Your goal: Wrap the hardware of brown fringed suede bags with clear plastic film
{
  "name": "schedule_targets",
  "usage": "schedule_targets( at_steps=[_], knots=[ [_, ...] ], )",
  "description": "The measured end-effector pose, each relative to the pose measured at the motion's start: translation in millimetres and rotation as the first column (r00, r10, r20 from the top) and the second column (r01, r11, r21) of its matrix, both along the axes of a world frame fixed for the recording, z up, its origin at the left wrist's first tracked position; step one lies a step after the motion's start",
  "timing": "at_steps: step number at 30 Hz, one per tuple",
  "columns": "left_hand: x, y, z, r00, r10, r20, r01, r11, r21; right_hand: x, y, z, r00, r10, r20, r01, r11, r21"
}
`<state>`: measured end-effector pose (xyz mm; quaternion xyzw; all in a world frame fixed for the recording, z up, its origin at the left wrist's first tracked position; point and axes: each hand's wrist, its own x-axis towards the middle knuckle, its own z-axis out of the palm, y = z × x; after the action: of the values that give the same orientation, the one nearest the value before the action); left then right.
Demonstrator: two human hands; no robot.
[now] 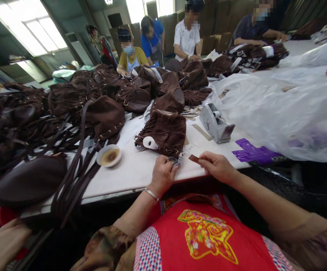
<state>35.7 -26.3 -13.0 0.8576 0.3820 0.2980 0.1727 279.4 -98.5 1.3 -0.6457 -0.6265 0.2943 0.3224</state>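
Observation:
My left hand, with a bracelet at the wrist, is closed at the table's front edge. Its fingers pinch something small, dark and grey that I cannot make out, just below the dark brown fringed bag. A white ring-shaped roll rests on that bag's left side. To the right, my right hand pinches a short, flat brown strip between thumb and fingers. The strip's free end points left, apart from the bag. Behind my right hand stands a grey tape dispenser.
Brown bags with long straps are heaped across the left and middle. A small bowl of brownish stuff sits left of me. Clear plastic sheeting covers the right side. Another person's hand is at lower left; several people work across the table.

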Motion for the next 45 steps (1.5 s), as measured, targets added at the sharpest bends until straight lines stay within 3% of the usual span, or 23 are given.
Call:
schedule_targets(
  at_steps=[2, 4, 5, 7, 9, 10, 12, 15, 18, 21, 23, 26, 28, 30, 32, 34, 38, 42, 45],
  knots=[
    [4, 1, 7.3, 0.992, 0.047, 0.114, -0.03, 0.989, -0.146, -16, -11, -1.0, 0.965, -0.079, -0.248, 0.051, 0.992, -0.118],
    [10, 4, 17.4, 0.959, 0.157, 0.235, -0.044, 0.904, -0.425, -30, -18, -1.8, 0.916, -0.139, -0.377, 0.062, 0.976, -0.21],
    [12, 5, 23.3, 0.93, 0.23, 0.287, -0.017, 0.806, -0.591, -35, -19, -1.5, 0.896, -0.169, -0.411, 0.071, 0.967, -0.243],
    [16, 8, 35.6, 0.855, 0.381, 0.351, 0.11, 0.529, -0.841, -44, -19, 1.1, 0.86, -0.215, -0.462, 0.088, 0.956, -0.281],
    [18, 11, 46.4, 0.784, 0.501, 0.365, 0.239, 0.299, -0.924, -52, -16, 5.9, 0.837, -0.229, -0.497, 0.095, 0.955, -0.28],
    [18, 12, 50.4, 0.759, 0.542, 0.36, 0.273, 0.237, -0.932, -55, -14, 8.7, 0.834, -0.228, -0.502, 0.1, 0.958, -0.269],
    [19, 13, 55.0, 0.728, 0.596, 0.339, 0.292, 0.179, -0.94, -59, -10, 13.6, 0.849, -0.214, -0.484, 0.107, 0.965, -0.238],
    [19, 12, 55.2, 0.706, 0.633, 0.317, 0.289, 0.151, -0.945, -64, -5, 17.2, 0.914, -0.19, -0.358, 0.132, 0.975, -0.179],
    [20, 9, 53.0, 0.7, 0.636, 0.326, 0.292, 0.162, -0.943, -66, -3, 17.7, 0.984, -0.151, -0.092, 0.152, 0.988, 0.003],
    [22, 5, 50.2, 0.709, 0.614, 0.347, 0.286, 0.2, -0.937, -69, 1, 17.4, 0.989, -0.129, 0.074, 0.115, 0.98, 0.164],
    [23, 2, 46.6, 0.723, 0.586, 0.366, 0.272, 0.245, -0.931, -71, 6, 16.2, 0.991, -0.132, 0.03, 0.125, 0.976, 0.176],
    [25, -3, 38.4, 0.749, 0.528, 0.4, 0.228, 0.361, -0.904, -74, 15, 11.6, 0.957, -0.131, -0.258, 0.147, 0.988, 0.042],
    [25, -5, 32.6, 0.779, 0.469, 0.416, 0.162, 0.49, -0.856, -76, 20, 7.5, 0.83, -0.132, -0.542, 0.106, 0.991, -0.079],
    [25, -7, 28.3, 0.826, 0.402, 0.395, 0.048, 0.648, -0.76, -79, 22, 3.9, 0.608, -0.127, -0.784, 0.022, 0.989, -0.143],
    [24, -8, 26.2, 0.871, 0.355, 0.34, -0.074, 0.779, -0.623, -84, 22, 1.3, 0.376, -0.148, -0.915, -0.041, 0.984, -0.176],
    [24, -11, 25.5, 0.903, 0.315, 0.292, -0.137, 0.856, -0.498, -90, 23, -0.6, 0.212, -0.248, -0.945, -0.033, 0.965, -0.26],
    [25, -19, 24.2, 0.923, 0.263, 0.28, -0.148, 0.916, -0.374, -103, 29, -3.5, 0.08, -0.428, -0.9, 0.068, 0.903, -0.424],
    [20, -27, 19.4, 0.912, 0.281, 0.298, -0.17, 0.921, -0.35, -109, 32, -3.1, 0.054, -0.449, -0.892, 0.105, 0.891, -0.443],
    [15, -30, 16.0, 0.874, 0.373, 0.312, -0.236, 0.886, -0.398, -112, 32, -1.6, 0.046, -0.445, -0.894, 0.09, 0.894, -0.44]
  ],
)
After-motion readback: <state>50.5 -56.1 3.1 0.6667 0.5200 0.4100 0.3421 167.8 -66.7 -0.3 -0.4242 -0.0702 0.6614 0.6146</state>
